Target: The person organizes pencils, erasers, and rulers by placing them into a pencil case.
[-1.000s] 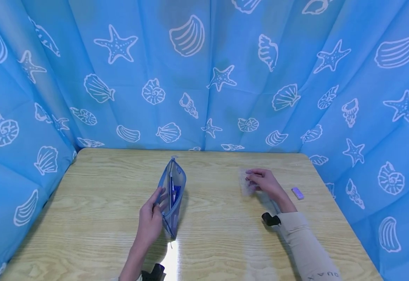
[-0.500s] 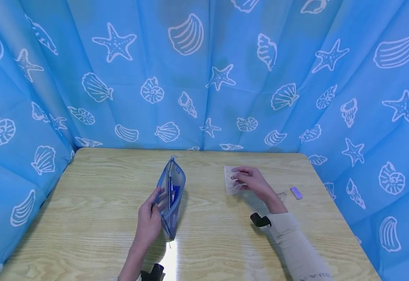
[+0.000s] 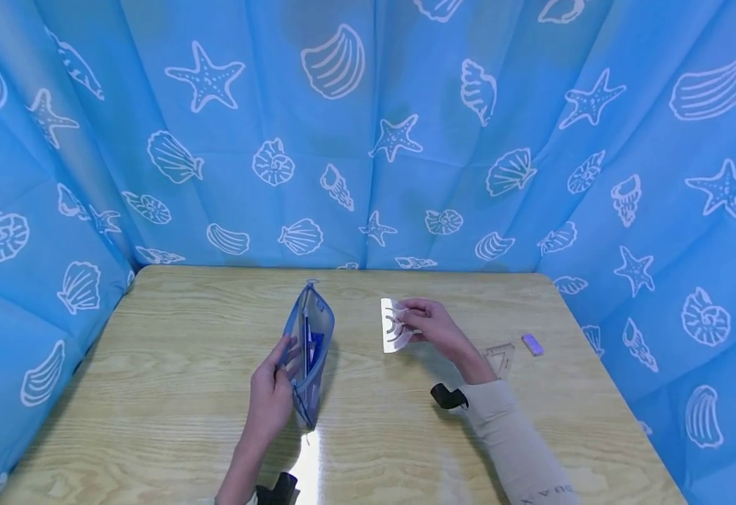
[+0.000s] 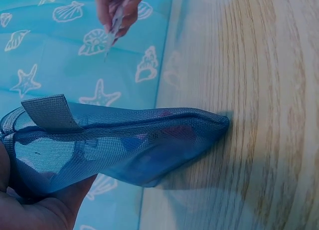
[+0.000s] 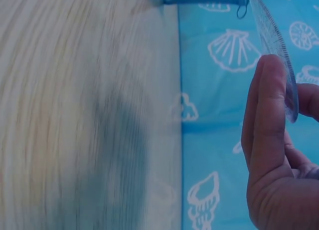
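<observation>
My left hand (image 3: 271,396) grips the side of a blue mesh zip pouch (image 4: 114,150), which stands with its mouth spread apart on the table. Dark blue, pen-like items (image 3: 311,347) show inside it. To the right, my right hand (image 3: 433,326) pinches a clear plastic protractor (image 3: 390,326) between thumb and fingers, raised above the table. In the right wrist view the protractor (image 5: 276,45) is seen nearly edge-on, with tick marks along its curved rim. A gap separates the protractor from the pouch.
A clear set square (image 3: 500,359) lies on the wooden table (image 3: 172,365) beside my right forearm. Farther right lies a small purple eraser (image 3: 532,344). A blue curtain (image 3: 342,140) with white shells and starfish hangs behind and along both sides of the table.
My right hand has carried the protractor leftward, toward the pouch, and the set square has come into view behind the wrist. My left hand and the pouch have stayed in place.
</observation>
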Motion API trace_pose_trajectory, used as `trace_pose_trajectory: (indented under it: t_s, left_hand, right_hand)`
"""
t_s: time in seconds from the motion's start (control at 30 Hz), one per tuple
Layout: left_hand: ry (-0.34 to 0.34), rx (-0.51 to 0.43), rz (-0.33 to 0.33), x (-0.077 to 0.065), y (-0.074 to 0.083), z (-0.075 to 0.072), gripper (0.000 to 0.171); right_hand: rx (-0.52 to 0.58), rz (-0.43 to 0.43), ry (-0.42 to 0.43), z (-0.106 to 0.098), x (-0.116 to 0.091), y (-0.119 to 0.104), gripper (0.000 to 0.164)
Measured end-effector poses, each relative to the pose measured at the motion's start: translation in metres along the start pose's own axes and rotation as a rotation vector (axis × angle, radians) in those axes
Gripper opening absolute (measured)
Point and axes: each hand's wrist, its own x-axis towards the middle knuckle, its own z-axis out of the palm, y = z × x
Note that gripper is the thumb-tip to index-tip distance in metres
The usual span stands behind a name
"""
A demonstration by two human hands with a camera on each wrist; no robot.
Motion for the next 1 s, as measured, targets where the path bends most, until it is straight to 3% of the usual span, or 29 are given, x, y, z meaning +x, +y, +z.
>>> trace_pose_trajectory:
  t_s: [0.5, 1.0]
  left_hand:
    - [0.01, 0.005, -0.002, -0.001, 0.001, 0.002, 0.056]
    - [0.0, 0.012, -0.001, -0.002, 0.001, 0.002, 0.055]
  right_hand:
    - [0.006, -0.002, -0.034, 0.042, 0.0, -0.01, 0.041]
    - [0.006, -0.054, -0.113, 0.075, 0.008, -0.049, 0.04]
